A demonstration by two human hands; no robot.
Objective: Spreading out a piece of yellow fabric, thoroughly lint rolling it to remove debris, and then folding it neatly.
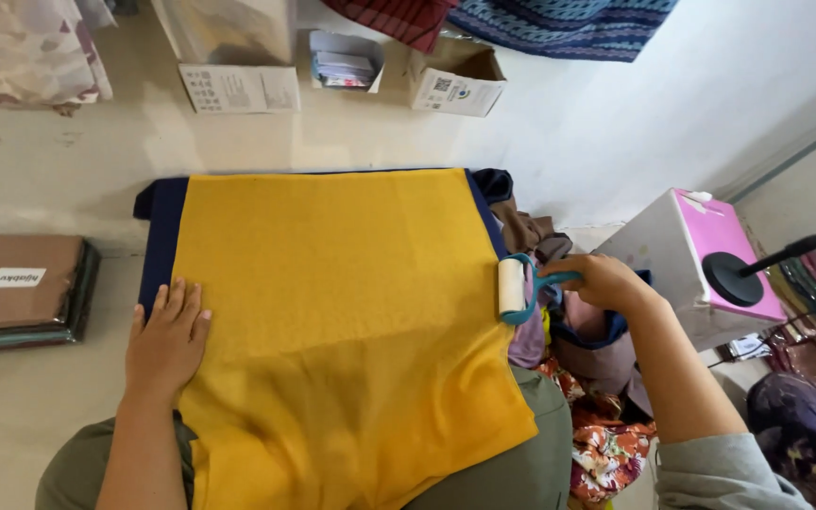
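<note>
Right hand (602, 280) gripping lint roller (514, 286), yellow cloth (342, 312) on pale floor (30, 179), white wall (672, 104)

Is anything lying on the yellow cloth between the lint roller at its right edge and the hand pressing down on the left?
Nothing visible. The white lint roller with teal handle, held in the right hand, sits at the right edge of the yellow cloth. The stretch across to the left hand is bare fabric.
</note>
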